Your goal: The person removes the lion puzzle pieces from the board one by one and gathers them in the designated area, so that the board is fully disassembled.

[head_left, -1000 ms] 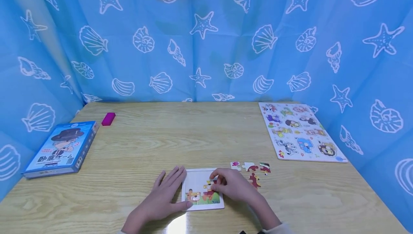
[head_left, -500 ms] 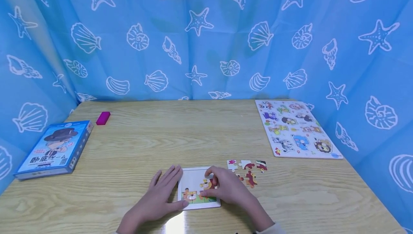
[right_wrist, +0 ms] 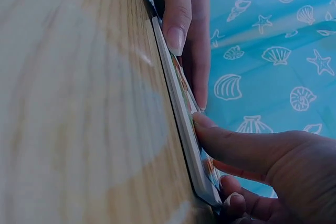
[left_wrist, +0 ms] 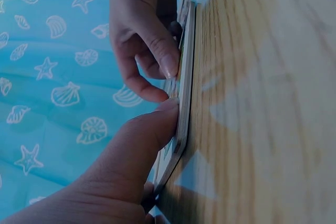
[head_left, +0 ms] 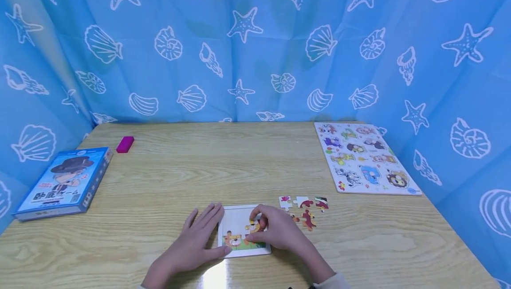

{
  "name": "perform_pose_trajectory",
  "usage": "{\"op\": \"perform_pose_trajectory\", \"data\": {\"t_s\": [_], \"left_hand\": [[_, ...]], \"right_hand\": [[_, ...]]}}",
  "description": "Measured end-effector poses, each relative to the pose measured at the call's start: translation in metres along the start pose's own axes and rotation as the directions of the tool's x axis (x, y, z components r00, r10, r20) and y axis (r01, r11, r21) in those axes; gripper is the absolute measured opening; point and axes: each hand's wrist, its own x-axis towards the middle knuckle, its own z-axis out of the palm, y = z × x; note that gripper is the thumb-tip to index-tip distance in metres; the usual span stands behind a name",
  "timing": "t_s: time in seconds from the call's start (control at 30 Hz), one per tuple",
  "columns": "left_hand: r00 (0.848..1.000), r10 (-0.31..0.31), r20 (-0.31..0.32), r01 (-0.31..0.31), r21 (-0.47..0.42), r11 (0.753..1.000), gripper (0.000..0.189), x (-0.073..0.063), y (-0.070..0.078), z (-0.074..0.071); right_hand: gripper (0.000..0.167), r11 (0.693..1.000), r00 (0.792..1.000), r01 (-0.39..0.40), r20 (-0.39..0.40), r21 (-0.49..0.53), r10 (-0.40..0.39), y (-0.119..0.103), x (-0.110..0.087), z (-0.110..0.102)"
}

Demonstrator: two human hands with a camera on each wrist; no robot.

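A white-framed jigsaw puzzle (head_left: 244, 253) lies on the table in front of me, its lower part filled with orange, green and dark red pieces. My left hand (head_left: 195, 238) rests along its left side with straight fingers, the thumb on the lower edge of the frame. Over the puzzle's right half, my right hand (head_left: 279, 229) pinches a puzzle piece (head_left: 253, 225) with a yellow animal face between thumb and index finger. The left wrist view has the right hand (left_wrist: 149, 40) with fingertips right at the board, close to the left thumb. Part of the puzzle is hidden beneath the right hand.
Several loose puzzle pieces (head_left: 308, 220) lie to the right of the puzzle. A white animal peg board (head_left: 331, 156) is at the back right. On the left are a blue game box (head_left: 64, 182) and a magenta block (head_left: 125, 144). A blue shell-patterned curtain (head_left: 243, 67) surrounds the table.
My right thumb has moved slightly left and the index finger has spread from it, round the yellow-faced piece. The left hand stays at the frame; the whole head view has shifted a little.
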Motion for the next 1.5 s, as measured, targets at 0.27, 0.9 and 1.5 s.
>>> {"op": "perform_pose_trajectory", "data": {"t_s": [0.27,0.9,1.5], "left_hand": [[1.0,-0.001,0.001,0.001,-0.004,1.0,0.087,0.0002,0.0003,-0.0005],[1.0,0.006,-0.005,-0.006,0.009,1.0,0.087,-0.0001,0.0002,-0.0016],[1.0,-0.002,-0.002,0.002,-0.005,1.0,0.087,0.0,-0.0009,-0.0003]], "right_hand": [[0.029,0.999,0.999,0.037,0.0,0.007,-0.037,0.0013,-0.002,-0.0021],[0.032,0.999,0.999,0.036,0.01,0.0,-0.036,0.0005,-0.0025,-0.0013],[0.034,0.999,0.999,0.032,-0.017,-0.038,-0.033,0.0,-0.0027,-0.0006]]}}
